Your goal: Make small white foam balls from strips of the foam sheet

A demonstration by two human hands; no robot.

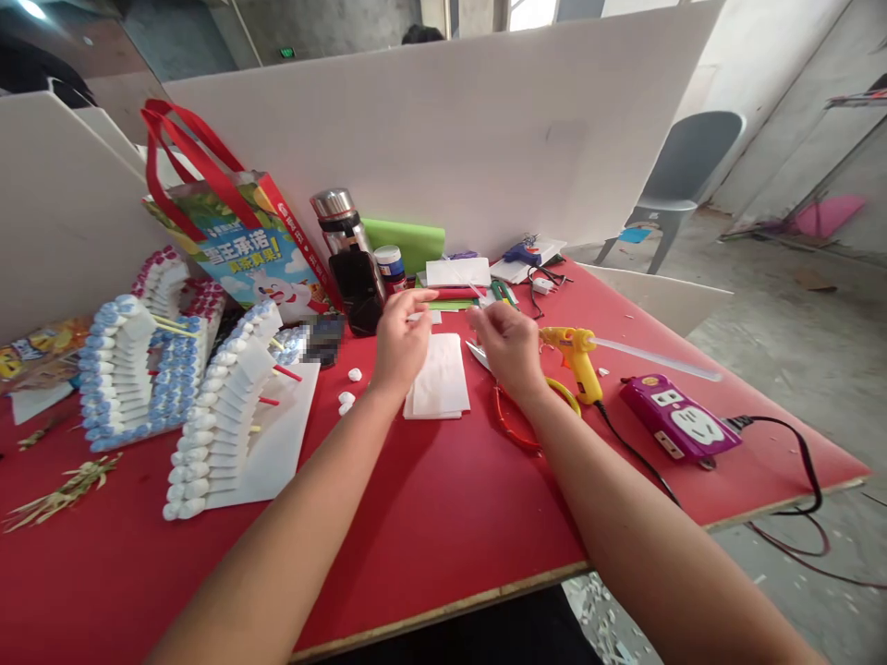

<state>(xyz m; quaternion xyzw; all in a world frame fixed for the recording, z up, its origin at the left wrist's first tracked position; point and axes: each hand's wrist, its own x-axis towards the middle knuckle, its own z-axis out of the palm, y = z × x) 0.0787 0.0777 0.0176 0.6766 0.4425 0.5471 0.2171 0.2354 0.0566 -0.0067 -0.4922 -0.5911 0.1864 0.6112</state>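
Note:
Both my hands are raised over the middle of the red table [430, 517]. My left hand [402, 337] pinches one end of a thin red stick [454, 295] between thumb and fingers. My right hand [509, 346] is closed in a pinch near the stick's other end; what its fingertips grip is too small to tell. Below the hands lies a folded white sheet [440, 379]. Scissors with red and yellow handles [519, 420] lie under my right wrist.
A yellow glue gun [578, 356] and a purple power strip [675, 420] lie at the right, cables trailing off the edge. White-and-blue craft structures [149, 369] stand at the left. A shopping bag [239, 235], steel flask [343, 231] and paper stacks line the white partition.

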